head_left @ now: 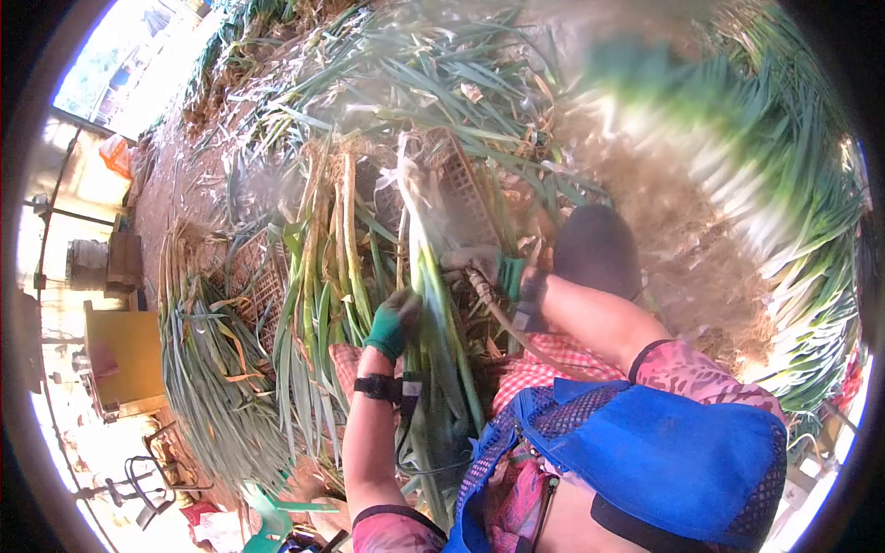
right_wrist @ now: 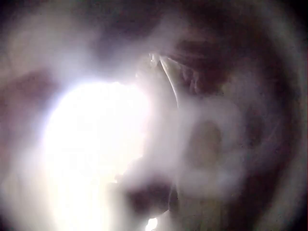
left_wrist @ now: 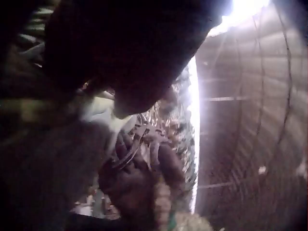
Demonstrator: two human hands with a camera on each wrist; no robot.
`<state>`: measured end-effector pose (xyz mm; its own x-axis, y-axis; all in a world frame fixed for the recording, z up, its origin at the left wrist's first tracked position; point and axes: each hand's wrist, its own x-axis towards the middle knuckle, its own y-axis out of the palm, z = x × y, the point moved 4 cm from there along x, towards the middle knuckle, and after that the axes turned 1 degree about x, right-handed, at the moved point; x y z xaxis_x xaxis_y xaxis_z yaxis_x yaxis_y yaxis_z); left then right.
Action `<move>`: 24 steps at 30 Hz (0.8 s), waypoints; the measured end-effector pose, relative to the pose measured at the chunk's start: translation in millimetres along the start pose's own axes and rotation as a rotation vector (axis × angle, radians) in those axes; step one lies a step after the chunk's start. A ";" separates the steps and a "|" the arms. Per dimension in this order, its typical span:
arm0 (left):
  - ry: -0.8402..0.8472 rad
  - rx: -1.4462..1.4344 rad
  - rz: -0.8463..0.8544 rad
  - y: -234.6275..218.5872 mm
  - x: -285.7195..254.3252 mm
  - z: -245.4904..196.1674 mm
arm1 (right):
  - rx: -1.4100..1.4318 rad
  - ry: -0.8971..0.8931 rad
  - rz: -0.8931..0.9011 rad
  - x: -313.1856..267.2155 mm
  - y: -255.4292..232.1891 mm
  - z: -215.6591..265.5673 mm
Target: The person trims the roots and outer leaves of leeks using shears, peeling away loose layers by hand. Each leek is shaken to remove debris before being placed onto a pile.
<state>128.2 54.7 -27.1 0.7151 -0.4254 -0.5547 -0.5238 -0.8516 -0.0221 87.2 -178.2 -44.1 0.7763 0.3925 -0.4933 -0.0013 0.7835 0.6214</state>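
My left hand, in a green and dark glove, grips a long green onion at its green part, its white root end pointing away from me. Loose pale skin hangs at that white end. Close beside the stalk, my right hand, also gloved, holds an air gun, its metal lever visible in the left wrist view. A hose runs from its brass fitting back toward my lap. Glare and blur hide most of the right wrist view.
Untrimmed green onions lie to the left, with another heap beyond. White-stemmed ones are piled in an arc at the right. A plastic crate stands ahead among leaf scraps. A dark rounded shape is near my right forearm.
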 end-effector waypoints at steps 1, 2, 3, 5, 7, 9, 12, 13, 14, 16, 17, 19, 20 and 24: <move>0.004 0.110 0.042 -0.1 -0.8 -9.8 | -0.018 0.023 -0.129 28.2 8.9 -4.7; 0.013 0.221 0.084 -0.6 -1.2 -18.6 | -0.033 0.049 -0.257 56.7 15.6 -11.0; 0.027 0.329 0.126 -1.3 -1.5 -26.9 | -0.079 0.067 -0.362 70.2 21.6 -10.0; 0.098 0.167 0.184 11.6 1.5 -29.2 | -0.191 0.025 -0.411 72.4 27.5 -7.2; -0.051 0.043 0.130 28.0 4.5 -27.9 | -0.329 -0.104 -0.298 39.4 24.2 -3.2; 0.035 0.095 0.054 34.9 2.3 -17.4 | -0.465 -0.229 -0.180 12.4 25.6 4.0; 0.074 0.208 -0.008 35.7 3.5 -9.6 | -0.907 -0.385 -0.393 11.9 5.2 20.1; 0.067 0.159 -0.002 36.8 0.8 -8.8 | -0.964 -0.408 -0.406 21.7 -4.1 21.1; 0.059 0.110 0.004 38.6 -5.1 -12.9 | -1.021 -0.431 -0.420 27.4 -7.6 26.2; 0.052 0.051 0.014 39.2 -9.3 -14.7 | -1.110 -0.483 -0.393 35.1 -13.8 34.8; 0.051 0.040 0.018 38.5 -9.4 -13.7 | -1.142 -0.512 -0.350 29.7 -5.9 45.3; 0.039 0.041 0.027 38.3 -10.3 -10.0 | -1.188 -0.543 -0.313 31.8 -2.4 52.2; 0.029 0.054 0.032 39.3 -12.5 -11.1 | -1.203 -0.548 -0.321 45.0 -13.5 44.8; -0.094 0.233 0.151 14.1 -6.1 -14.4 | -1.341 -0.263 -0.411 17.0 -14.2 45.1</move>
<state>123.1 40.9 -12.1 0.5802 -0.5026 -0.6409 -0.7214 -0.6824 -0.1179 128.9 -204.4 -33.8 0.9599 0.0461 -0.2764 -0.2209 0.7313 -0.6453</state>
